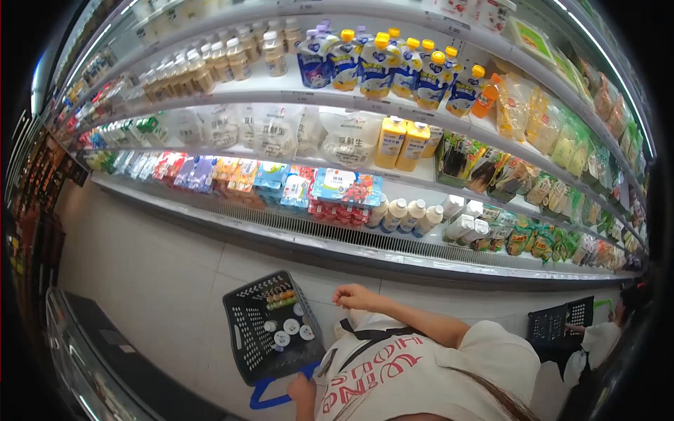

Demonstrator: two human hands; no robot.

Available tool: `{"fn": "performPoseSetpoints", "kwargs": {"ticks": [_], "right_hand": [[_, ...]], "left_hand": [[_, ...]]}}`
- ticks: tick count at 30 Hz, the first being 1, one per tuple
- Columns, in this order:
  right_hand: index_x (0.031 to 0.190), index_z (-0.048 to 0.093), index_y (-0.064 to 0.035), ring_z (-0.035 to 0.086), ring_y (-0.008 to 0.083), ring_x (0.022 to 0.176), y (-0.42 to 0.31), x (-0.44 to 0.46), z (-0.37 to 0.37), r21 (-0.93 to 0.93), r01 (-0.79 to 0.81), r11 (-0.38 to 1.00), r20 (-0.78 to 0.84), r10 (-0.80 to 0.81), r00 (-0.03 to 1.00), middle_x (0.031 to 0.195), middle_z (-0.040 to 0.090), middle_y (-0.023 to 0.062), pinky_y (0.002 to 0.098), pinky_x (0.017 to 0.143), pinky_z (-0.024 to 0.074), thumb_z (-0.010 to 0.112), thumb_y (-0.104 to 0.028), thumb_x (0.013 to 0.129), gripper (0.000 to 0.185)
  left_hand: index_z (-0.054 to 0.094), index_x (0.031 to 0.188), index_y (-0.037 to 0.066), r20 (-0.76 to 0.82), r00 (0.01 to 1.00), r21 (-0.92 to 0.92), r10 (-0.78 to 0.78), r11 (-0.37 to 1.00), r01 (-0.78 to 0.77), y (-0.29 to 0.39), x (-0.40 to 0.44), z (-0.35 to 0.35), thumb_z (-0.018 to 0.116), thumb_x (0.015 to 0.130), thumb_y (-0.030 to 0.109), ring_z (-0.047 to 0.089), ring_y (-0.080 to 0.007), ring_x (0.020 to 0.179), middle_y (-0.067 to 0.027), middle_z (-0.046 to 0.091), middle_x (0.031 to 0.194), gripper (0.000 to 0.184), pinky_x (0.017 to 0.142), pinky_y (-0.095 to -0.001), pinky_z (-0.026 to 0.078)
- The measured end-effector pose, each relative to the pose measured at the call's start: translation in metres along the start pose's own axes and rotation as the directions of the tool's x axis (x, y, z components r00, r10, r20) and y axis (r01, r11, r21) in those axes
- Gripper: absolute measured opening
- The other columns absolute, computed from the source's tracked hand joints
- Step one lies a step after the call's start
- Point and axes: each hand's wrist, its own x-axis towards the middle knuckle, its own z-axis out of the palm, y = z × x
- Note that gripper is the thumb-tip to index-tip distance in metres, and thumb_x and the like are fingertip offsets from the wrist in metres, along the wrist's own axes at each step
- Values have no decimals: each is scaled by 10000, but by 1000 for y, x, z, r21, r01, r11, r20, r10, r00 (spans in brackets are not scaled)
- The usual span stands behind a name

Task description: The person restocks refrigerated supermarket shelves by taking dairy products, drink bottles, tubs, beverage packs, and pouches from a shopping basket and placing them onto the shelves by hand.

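My left hand (302, 389) is closed around the blue handle (270, 402) of a dark grey shopping basket (235, 330). Inside the basket are several round containers with white lids (291, 326) and a pack of small items with orange and green colours (281, 299). My right hand (345, 297) hangs in front of my body, to the right of the basket. Its fingers are loosely curled, and nothing shows in them. A cream T-shirt (372, 379) with red lettering covers my torso.
A long refrigerated shelf unit (295, 235) runs ahead, carrying spouted pouches (378, 67), white bags (274, 133), yellow bottles (391, 144) and yogurt packs (344, 188). At right, another person (600, 344) is beside a dark basket (551, 324). A black-sided case (105, 351) stands at lower left.
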Motion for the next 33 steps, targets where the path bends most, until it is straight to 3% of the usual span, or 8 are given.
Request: {"fn": "performPoseSetpoints", "kwargs": {"ticks": [2,8,16,18,21,23,29,33], "right_hand": [[978,614,-36,562,80,752,-8,-6,0,27,42,999,37,-43,998,853,626,17,229,680,464,548,-92,871,138],[952,610,-22,537,90,747,-22,-27,16,-67,-94,993,62,98,993,849,614,17,239,700,440,556,-90,865,123],[979,606,-26,551,86,775,21,-17,9,-18,-324,946,41,325,945,876,623,27,229,735,449,519,-71,888,133],[977,607,-21,553,89,769,43,-6,13,-10,-358,934,35,358,933,880,620,29,234,733,452,510,-61,895,133],[993,598,-19,556,91,764,100,27,14,5,-334,943,-32,334,942,879,620,34,238,725,457,525,-61,904,123],[1004,590,-14,563,94,760,145,42,11,39,-324,945,-95,326,940,881,631,40,238,727,461,532,-53,896,130],[1021,578,-15,554,95,766,253,105,1,44,-381,924,-259,379,889,892,620,43,241,719,456,544,-74,925,118],[1037,571,-15,553,94,760,285,125,-5,19,-388,921,-240,381,893,900,616,41,236,725,454,539,-61,926,125]], "left_hand": [[637,803,53,-216,962,3,167,985,-171,-3,11,16,652,772,260,659,-326,597,-147,654,651,209,563,-454,517],[628,759,40,-258,963,-29,76,996,-86,8,35,15,617,759,186,644,-317,564,-150,646,642,146,561,-424,513],[693,1009,10,486,836,-331,-255,831,447,-20,187,-28,607,759,167,642,-354,1014,-215,660,1082,307,842,-424,525],[678,1043,-10,235,907,-469,-349,777,421,-29,273,52,602,765,185,619,-350,1066,-214,654,1096,348,872,-413,513],[660,1080,-25,525,806,-395,-274,760,516,-19,366,143,653,769,211,607,-327,1096,-216,625,1170,391,929,-398,478],[630,1135,-17,527,786,-372,-324,744,556,-16,411,230,821,655,408,562,-324,1163,-188,594,1236,669,964,-390,460],[205,1408,-19,600,626,-336,-499,553,763,18,479,367,876,534,475,356,-331,1304,-173,359,1401,1208,1048,-458,375],[307,1294,21,402,639,-440,-656,474,763,32,483,382,902,494,409,430,-363,1202,-189,426,1264,1069,985,-473,409]]}}
